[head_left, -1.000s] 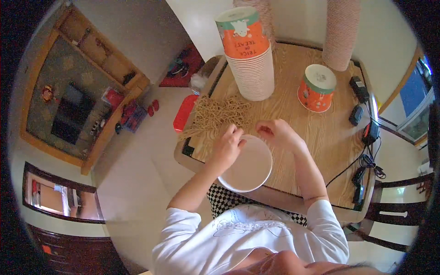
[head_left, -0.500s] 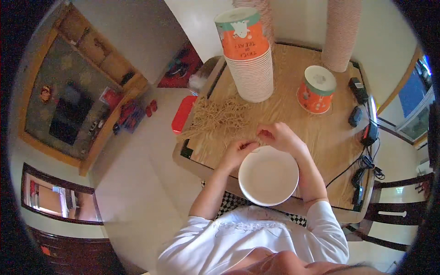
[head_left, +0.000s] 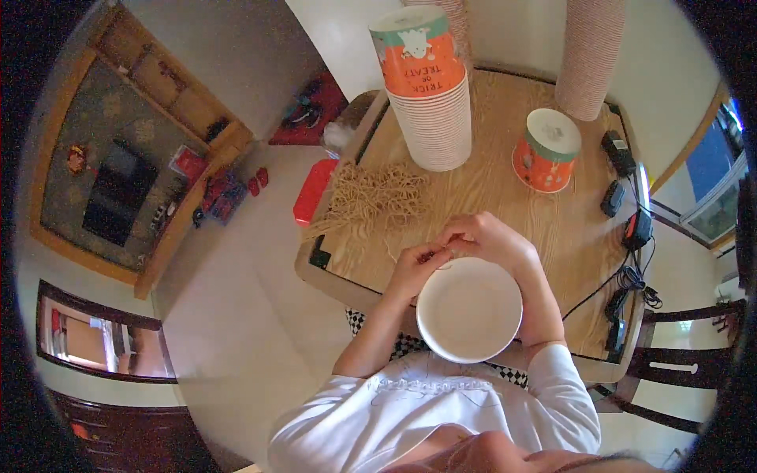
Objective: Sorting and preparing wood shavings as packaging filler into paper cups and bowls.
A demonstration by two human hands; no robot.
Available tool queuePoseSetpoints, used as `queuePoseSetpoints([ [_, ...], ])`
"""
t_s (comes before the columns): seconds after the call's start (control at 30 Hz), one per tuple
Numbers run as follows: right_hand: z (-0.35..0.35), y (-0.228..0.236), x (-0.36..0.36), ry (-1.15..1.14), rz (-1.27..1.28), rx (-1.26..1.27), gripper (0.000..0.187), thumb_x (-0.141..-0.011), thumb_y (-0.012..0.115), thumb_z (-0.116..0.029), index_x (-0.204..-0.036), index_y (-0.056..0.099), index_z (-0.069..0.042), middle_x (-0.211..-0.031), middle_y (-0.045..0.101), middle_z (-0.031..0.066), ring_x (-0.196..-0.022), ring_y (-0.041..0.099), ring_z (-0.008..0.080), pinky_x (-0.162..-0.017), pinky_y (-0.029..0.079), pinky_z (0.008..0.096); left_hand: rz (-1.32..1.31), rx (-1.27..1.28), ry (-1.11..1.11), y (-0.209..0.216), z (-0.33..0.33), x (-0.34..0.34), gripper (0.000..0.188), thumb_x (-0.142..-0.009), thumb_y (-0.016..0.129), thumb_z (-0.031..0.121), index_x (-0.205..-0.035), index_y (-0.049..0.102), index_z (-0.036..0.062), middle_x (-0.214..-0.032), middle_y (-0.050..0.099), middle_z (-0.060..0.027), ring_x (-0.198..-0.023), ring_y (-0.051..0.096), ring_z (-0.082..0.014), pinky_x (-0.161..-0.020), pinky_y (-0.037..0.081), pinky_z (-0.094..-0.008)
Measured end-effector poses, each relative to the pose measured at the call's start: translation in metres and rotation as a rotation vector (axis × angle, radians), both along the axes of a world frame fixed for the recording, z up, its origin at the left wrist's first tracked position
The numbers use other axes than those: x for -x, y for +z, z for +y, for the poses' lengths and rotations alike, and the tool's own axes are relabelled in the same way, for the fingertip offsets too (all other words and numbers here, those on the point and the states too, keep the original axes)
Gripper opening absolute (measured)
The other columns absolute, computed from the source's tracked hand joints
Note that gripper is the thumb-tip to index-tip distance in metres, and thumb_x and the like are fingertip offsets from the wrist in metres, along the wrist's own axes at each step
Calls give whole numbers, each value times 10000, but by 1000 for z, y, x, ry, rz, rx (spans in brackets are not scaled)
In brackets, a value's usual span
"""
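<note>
In front of my body, tilted with its white inside facing up, is a round paper bucket [head_left: 470, 311]. My left hand [head_left: 422, 268] is closed in a pinch at the bucket's far left rim. A thin tan strand of twine shows beside its fingers, with a small bit at the rim. My right hand [head_left: 487, 239] is closed too, its fingertips meeting the left ones over the far rim. What lies between the right fingertips is hidden. Just beyond my left hand, a loose heap of tan twine pieces [head_left: 374, 197] lies on the wooden table [head_left: 497, 213].
A tall stack of orange and green paper buckets [head_left: 430, 102] stands upside down at the back. One single bucket [head_left: 548, 150] sits right of it, near another tall stack [head_left: 590, 63]. Black adapters [head_left: 619, 154] and cables line the right edge. A red stool [head_left: 314, 193] stands left.
The bucket has shifted slightly right and toward me. My hands have come together at its far rim, the right fingertips now touching the left ones.
</note>
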State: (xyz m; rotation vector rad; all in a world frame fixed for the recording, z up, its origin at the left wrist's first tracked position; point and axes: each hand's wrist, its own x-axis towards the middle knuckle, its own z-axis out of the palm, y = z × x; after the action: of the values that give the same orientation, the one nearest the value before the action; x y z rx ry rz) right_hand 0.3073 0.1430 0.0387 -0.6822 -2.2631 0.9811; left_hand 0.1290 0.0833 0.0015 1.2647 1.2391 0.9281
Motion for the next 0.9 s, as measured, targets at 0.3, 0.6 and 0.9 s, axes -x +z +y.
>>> queuePoseSetpoints([
  [0.3, 0, -1, -3, -91, -86, 2, 116, -727, 644, -68, -826, 628, -9, -797, 634, 116, -749, 622, 272, -658, 495, 344, -7, -33, 11, -7, -4, 0, 150, -845, 612, 150, -881, 658, 11, -759, 634, -13, -686, 567, -67, -604, 459, -213],
  [0.6, 0, 2, -7, -57, -88, -51, 107, -758, 626, -94, -823, 629, -10, -786, 626, 131, -740, 613, 299, -640, 487, 362, -49, -57, 8, -8, -4, -1, 136, -846, 612, 150, -860, 649, 20, -754, 631, -7, -688, 566, -62, -603, 462, -213],
  [0.9, -2, 3, -2, -50, -196, -9, 152, -803, 577, -147, -843, 579, -1, -784, 596, 180, -735, 578, 360, -629, 457, 404, -91, -63, 2, -12, -6, 1, 139, -855, 606, 158, -889, 638, 27, -763, 626, -4, -707, 563, -66, -636, 465, -218],
])
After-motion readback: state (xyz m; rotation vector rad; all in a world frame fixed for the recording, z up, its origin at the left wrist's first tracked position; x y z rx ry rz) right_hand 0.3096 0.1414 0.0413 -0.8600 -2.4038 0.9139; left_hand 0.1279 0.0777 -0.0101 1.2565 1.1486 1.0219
